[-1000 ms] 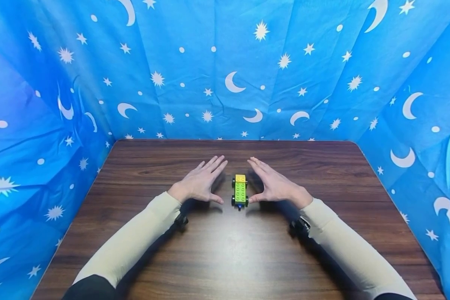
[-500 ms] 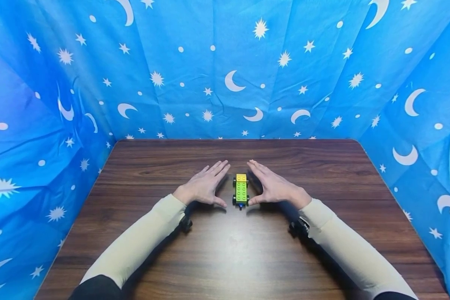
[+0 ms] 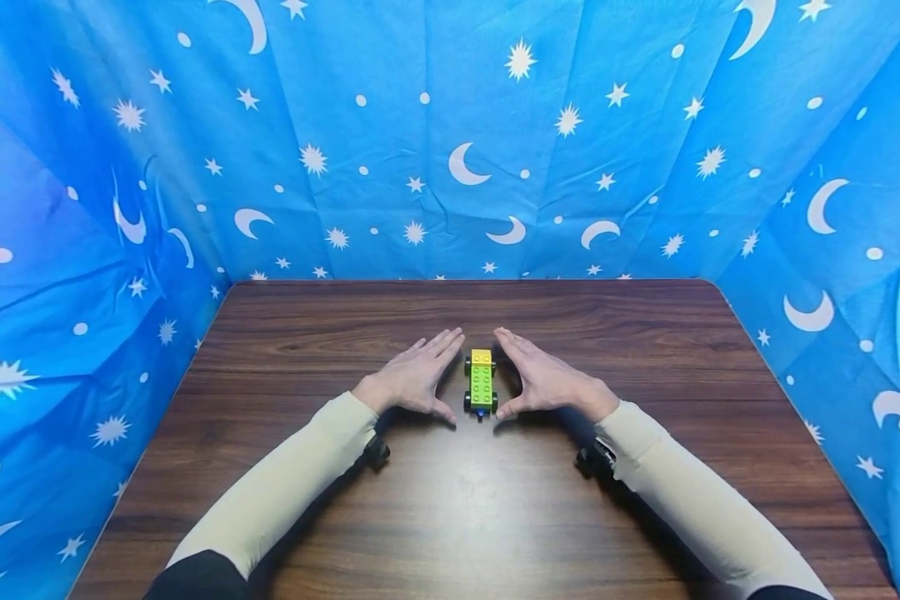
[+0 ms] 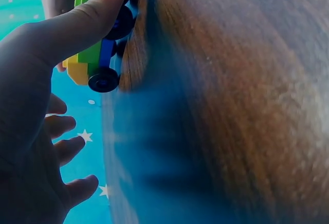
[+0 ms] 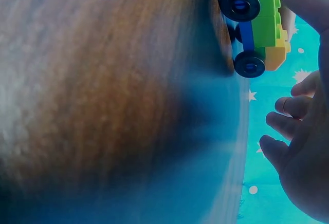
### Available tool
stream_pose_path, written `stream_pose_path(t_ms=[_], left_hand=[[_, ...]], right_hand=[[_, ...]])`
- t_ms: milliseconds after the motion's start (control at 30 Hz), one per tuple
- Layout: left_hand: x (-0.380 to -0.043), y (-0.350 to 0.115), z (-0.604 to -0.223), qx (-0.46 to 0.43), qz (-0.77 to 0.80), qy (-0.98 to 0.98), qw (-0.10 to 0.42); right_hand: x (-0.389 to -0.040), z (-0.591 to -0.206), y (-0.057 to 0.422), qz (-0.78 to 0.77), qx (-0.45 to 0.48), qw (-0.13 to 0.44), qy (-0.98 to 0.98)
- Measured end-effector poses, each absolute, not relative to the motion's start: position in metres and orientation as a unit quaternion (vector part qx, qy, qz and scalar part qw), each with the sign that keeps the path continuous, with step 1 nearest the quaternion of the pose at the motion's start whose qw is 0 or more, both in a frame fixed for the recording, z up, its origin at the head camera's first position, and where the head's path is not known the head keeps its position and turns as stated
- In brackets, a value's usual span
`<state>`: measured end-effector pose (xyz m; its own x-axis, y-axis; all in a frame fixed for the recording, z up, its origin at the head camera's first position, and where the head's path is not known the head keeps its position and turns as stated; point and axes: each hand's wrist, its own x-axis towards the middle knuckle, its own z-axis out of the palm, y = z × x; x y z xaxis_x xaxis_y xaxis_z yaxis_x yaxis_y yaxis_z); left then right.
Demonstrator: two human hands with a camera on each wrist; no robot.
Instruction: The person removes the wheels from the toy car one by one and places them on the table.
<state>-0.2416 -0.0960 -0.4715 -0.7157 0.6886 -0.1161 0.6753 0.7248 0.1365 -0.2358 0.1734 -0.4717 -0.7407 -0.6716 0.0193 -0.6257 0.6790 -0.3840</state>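
Note:
A toy car built of blocks [image 3: 482,383] stands on the table between the two hands, its long side running away from the person. It has a lime green studded top, a yellow block at the far end, a blue base and black wheels, as the right wrist view shows on the car [image 5: 262,29]. To its left is the left hand [image 3: 414,379], fingers extended and thumb spread. The right hand [image 3: 547,379] mirrors it on the right, thumb near the car's rear wheel. Neither hand grips the car; whether the right thumb touches it I cannot tell.
The dark wood-grain table [image 3: 480,517] reaches to a blue curtain [image 3: 390,183] with white moons and stars at the back and both sides. A small black device [image 3: 377,454] sits under the left wrist, another black device [image 3: 596,460] under the right.
The left hand has moved slightly right and nearer the person, closer to the car. The right hand has shifted slightly toward the person. The car stays in place.

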Motion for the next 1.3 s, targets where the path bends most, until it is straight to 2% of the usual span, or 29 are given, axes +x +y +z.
stream_pose_path(t_ms=[733, 1300], left_hand=[[-0.24, -0.089, -0.482, 0.362, 0.054, 0.926, 0.097], [-0.24, -0.084, -0.486, 0.357, 0.051, 0.927, 0.107]], right_hand=[[-0.232, -0.48, 0.172, -0.185, -0.354, 0.072, 0.914], [-0.232, -0.483, 0.167, -0.19, -0.345, 0.105, 0.913]])
